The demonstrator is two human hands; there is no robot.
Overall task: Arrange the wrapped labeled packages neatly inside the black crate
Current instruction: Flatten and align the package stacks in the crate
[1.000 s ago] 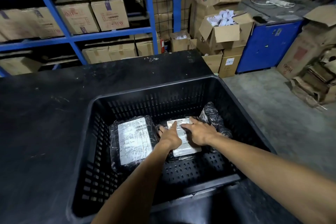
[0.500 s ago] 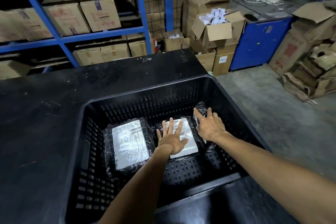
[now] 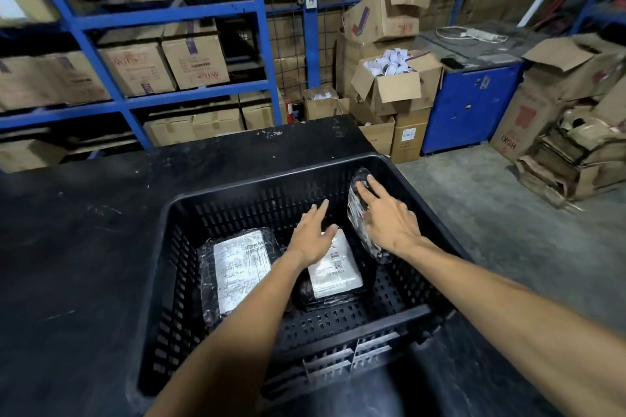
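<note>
- Black slotted plastic crate [image 3: 189, 281] on black worktop [image 3: 84, 247]: two flat, white-labelled, black-wrapped packages on its floor, left one [image 3: 237, 267] and middle one [image 3: 333, 272].
- Left hand [image 3: 313, 237]: fingers spread flat, steadying the middle package.
- Right hand [image 3: 386, 218]: open-fingered, pressed against a third wrapped package [image 3: 359, 210] tilted on edge by the right wall.
- Advice: lower it label-up (slowly; the film looks slippery) beside the middle package, edges aligned.
</note>
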